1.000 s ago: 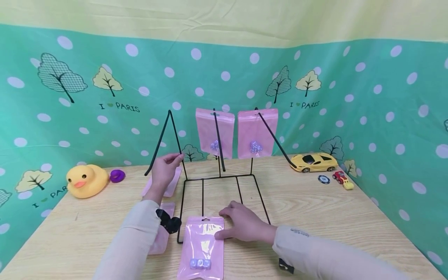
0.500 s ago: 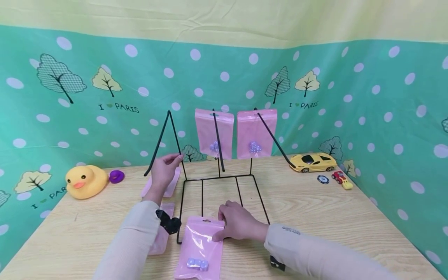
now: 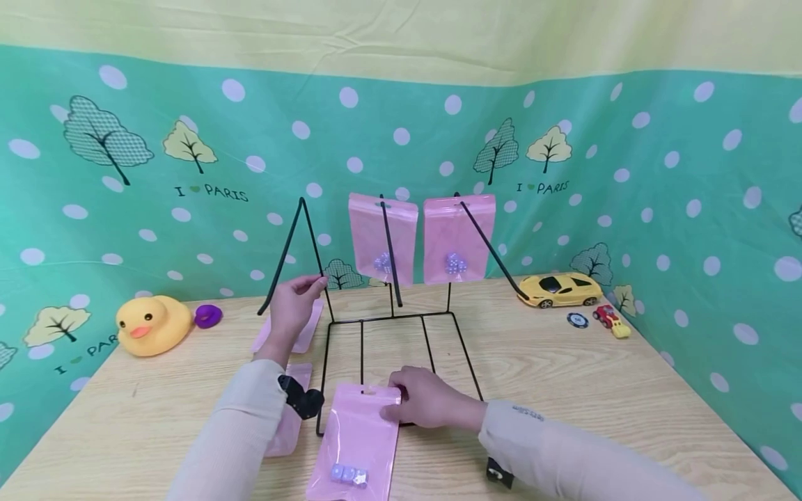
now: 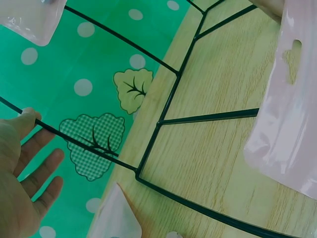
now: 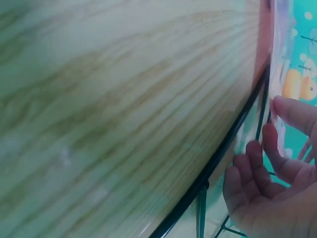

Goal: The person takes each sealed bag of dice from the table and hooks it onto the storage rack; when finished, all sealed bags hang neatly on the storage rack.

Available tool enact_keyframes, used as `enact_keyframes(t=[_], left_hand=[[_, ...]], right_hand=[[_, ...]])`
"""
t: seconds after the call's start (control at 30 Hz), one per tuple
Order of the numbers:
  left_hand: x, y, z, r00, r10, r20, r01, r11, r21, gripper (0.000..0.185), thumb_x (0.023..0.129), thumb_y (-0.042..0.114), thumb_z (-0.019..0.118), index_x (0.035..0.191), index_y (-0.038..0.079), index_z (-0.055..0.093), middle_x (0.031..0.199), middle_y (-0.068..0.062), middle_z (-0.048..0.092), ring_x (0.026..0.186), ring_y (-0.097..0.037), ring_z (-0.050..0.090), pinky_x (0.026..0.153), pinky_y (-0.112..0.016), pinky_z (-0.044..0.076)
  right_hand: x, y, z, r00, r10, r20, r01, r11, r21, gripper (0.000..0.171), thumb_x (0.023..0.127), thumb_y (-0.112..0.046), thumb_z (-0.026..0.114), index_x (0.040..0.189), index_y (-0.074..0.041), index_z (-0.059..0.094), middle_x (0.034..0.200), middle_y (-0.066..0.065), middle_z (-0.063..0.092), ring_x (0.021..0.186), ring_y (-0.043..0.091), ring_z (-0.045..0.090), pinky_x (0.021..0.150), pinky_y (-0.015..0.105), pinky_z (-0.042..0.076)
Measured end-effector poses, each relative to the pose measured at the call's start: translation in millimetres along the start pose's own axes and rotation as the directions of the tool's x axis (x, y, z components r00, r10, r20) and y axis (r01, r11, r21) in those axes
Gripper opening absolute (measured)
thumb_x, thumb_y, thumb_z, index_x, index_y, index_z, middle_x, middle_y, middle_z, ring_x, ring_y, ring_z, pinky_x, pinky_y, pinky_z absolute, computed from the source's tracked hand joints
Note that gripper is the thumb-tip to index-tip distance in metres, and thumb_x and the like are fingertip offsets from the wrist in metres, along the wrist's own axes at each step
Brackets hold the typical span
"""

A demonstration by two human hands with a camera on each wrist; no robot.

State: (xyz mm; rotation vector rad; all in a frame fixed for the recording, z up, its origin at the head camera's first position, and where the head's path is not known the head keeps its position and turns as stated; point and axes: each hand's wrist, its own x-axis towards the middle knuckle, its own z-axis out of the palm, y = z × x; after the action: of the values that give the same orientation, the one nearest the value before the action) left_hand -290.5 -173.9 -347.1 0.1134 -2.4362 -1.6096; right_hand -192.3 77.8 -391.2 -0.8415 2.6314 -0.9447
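A pink pouch [image 3: 357, 435] with small beads [image 3: 347, 474] at its bottom lies over the front bar of a black wire rack [image 3: 466, 355]. My right hand [image 3: 426, 402] pinches the pouch's top right corner. In the right wrist view the fingers [image 5: 277, 148] curl beside the rack's wire [image 5: 223, 153]. My left hand [image 3: 294, 303] holds the rack's left slanted arm [image 3: 289, 247]. The left wrist view shows that thumb [image 4: 25, 119] on the wire [image 4: 89, 148] and the pouch [image 4: 287, 129] to the right. Two more pink pouches [image 3: 382, 233] [image 3: 457, 236] hang on the rack's upright arms.
Two spare pink pouches [image 3: 303, 334] [image 3: 285, 428] lie on the wooden table [image 3: 564, 390] under my left arm. A yellow rubber duck [image 3: 153, 323] and a purple ring [image 3: 208, 315] sit at the left. At the right are a yellow toy car [image 3: 560, 289], a chip [image 3: 577, 320] and a small red car [image 3: 610, 320].
My right hand has closed on the pouch's top corner, and the pouch has slid and tilted a little to the left. The left hand has stayed on the rack's arm.
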Motion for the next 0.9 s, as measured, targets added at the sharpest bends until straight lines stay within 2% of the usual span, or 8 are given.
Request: enact_keyframes(t=[0.13,0.37,0.57,0.67,0.8,0.9], left_hand=[[0.2,-0.5,0.4,1.0,0.003,-0.01,-0.003,1.0,0.004,0.038,0.104,0.03,0.062,0.131,0.004,0.068,0.129,-0.019,0.067,0.116,-0.031,0.062,0.102,-0.045,0.046],[0.7,-1.0,-0.3,1.0,0.022,-0.021,-0.022,1.0,0.01,0.038,0.104,0.029,0.062,0.13,0.003,0.068,0.129,-0.02,0.067,0.116,-0.032,0.063,0.101,-0.044,0.048],[0.7,-1.5,-0.8,1.0,0.022,-0.02,-0.022,1.0,0.003,0.037,0.104,0.028,0.062,0.129,0.002,0.068,0.128,-0.02,0.067,0.116,-0.033,0.064,0.101,-0.043,0.048],[0.1,-0.9,-0.6,1.0,0.018,-0.019,-0.018,1.0,0.004,0.037,0.104,0.028,0.062,0.129,0.002,0.068,0.128,-0.02,0.067,0.116,-0.033,0.063,0.101,-0.043,0.048],[0.0,-0.5,0.1,1.0,0.011,-0.017,-0.011,1.0,0.004,0.037,0.104,0.028,0.062,0.13,0.002,0.068,0.129,-0.02,0.067,0.116,-0.032,0.063,0.101,-0.043,0.048],[0.4,-1.0,0.5,1.0,0.012,-0.018,-0.011,1.0,0.006,0.037,0.104,0.028,0.062,0.13,0.002,0.068,0.129,-0.02,0.067,0.115,-0.032,0.063,0.1,-0.042,0.048]], right_hand=[[-3,0,-4,1.0,0.004,0.03,-0.007,0.995,0.101,0.016,0.095,-0.014,0.072,0.083,-0.015,0.061,0.072,-0.007,0.052,0.065,0.006,0.045,0.06,0.023,0.038],[-8,-4,-14,1.0,0.004,0.026,-0.01,0.974,0.225,0.003,0.096,-0.012,0.07,0.094,-0.013,0.07,0.082,-0.008,0.064,0.073,0.008,0.056,0.066,0.024,0.049],[-13,-4,-20,1.0,-0.028,-0.003,0.028,0.938,0.345,0.004,0.096,-0.011,0.071,0.099,-0.009,0.072,0.081,-0.002,0.073,0.072,0.013,0.069,0.067,0.024,0.054],[-17,-4,-23,0.999,-0.037,-0.011,0.038,0.892,0.45,0.008,0.097,-0.007,0.07,0.102,-0.001,0.071,0.084,0.005,0.074,0.075,0.018,0.073,0.071,0.032,0.06],[-24,-4,-28,0.999,-0.032,-0.026,0.041,0.846,0.532,0.011,0.098,-0.004,0.066,0.106,0.002,0.07,0.085,0.009,0.073,0.075,0.036,0.073,0.073,0.046,0.061],[-29,-5,-33,0.997,-0.053,-0.064,0.078,0.856,0.511,0.013,0.099,-0.005,0.065,0.109,0.002,0.071,0.084,0.008,0.073,0.074,0.042,0.071,0.072,0.049,0.06]])
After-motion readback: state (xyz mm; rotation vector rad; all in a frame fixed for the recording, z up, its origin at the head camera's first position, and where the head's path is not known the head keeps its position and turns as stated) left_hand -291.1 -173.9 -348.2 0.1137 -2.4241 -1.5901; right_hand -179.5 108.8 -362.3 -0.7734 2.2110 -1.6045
